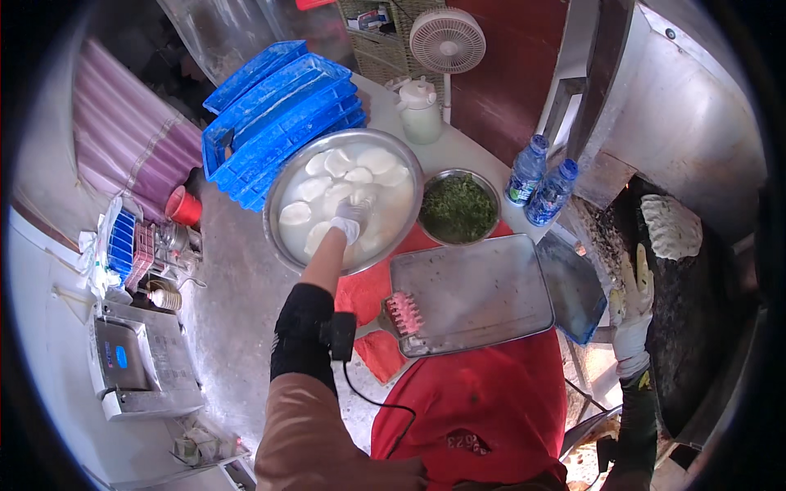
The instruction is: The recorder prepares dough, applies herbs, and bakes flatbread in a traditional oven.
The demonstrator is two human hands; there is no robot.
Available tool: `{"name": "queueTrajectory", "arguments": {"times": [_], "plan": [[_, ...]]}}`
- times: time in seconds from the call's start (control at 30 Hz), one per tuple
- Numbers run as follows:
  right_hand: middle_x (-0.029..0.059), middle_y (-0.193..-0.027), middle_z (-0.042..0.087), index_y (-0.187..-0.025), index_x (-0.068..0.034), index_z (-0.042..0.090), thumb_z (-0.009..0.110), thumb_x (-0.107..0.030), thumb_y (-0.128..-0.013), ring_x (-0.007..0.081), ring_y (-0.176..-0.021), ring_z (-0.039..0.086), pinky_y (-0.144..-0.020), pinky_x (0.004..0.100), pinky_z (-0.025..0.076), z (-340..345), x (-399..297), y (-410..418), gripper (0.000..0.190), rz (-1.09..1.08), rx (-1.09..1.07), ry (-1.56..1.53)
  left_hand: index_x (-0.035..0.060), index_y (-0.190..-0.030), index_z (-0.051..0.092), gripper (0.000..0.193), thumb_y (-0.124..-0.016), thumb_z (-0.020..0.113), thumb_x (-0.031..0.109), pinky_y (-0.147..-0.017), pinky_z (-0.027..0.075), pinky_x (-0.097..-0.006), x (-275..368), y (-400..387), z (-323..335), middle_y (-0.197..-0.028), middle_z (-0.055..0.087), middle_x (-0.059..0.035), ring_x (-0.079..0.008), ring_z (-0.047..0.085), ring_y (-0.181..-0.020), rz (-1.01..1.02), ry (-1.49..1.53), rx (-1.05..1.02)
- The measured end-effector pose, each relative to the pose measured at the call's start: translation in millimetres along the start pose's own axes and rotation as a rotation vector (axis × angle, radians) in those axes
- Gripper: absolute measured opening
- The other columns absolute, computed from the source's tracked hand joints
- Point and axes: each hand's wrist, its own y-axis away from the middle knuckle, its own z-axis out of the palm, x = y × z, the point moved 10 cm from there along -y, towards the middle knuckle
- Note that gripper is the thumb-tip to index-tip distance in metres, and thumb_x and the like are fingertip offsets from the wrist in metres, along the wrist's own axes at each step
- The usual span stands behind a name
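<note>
My left hand (355, 215), in a thin white glove, reaches into a large metal basin (272, 239). Its fingers are among pale dough rounds (313, 188) lying in cloudy liquid; whether they grip one is unclear. At the far right, my right hand (634, 288) wears a stained whitish glove. Its fingers are extended with nothing in them, beside a dark griddle-like surface (688, 344). A pale, ridged flat dough piece (670, 227) lies just beyond those fingertips. Between the arms is a metal tray (479, 294), with a pink spiked roller (405, 313) at its left end.
A metal bowl of chopped greens (459, 207) stands right of the basin. Stacked blue plastic crates (279, 116) are behind it. Two blue-capped bottles (540, 178), a lidded jug (420, 113) and a white fan (447, 42) stand farther back.
</note>
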Motion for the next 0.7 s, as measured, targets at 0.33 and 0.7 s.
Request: {"name": "queueTrajectory", "arguments": {"times": [0.33,0.7], "plan": [[0.0190,-0.130,0.043,-0.125,-0.001,0.045,0.051,-0.005,-0.083,0.0349,-0.120,0.040,-0.100,0.0370,0.033,-2,-28,-8,0.042,-0.134,0.074,-0.157,0.0030,-0.125,0.042,0.042,-0.087,0.057,0.013,-0.092,0.044,-0.0382,18,96,-19,-0.120,0.052,-0.0120,-0.0250,0.052,-0.108,-0.181,0.897,-0.067],[0.0187,-0.126,0.047,-0.126,-0.007,0.046,0.042,-0.027,-0.089,0.0344,-0.117,0.045,-0.098,0.0367,0.036,207,-78,22,0.042,-0.205,-0.351,-0.220,0.0029,-0.100,0.060,0.022,-0.085,0.060,0.019,-0.077,0.049,-0.0337,-71,148,228,-0.098,0.063,-0.0101,-0.0216,0.061,-0.089,-0.075,0.309,-0.188]]}}
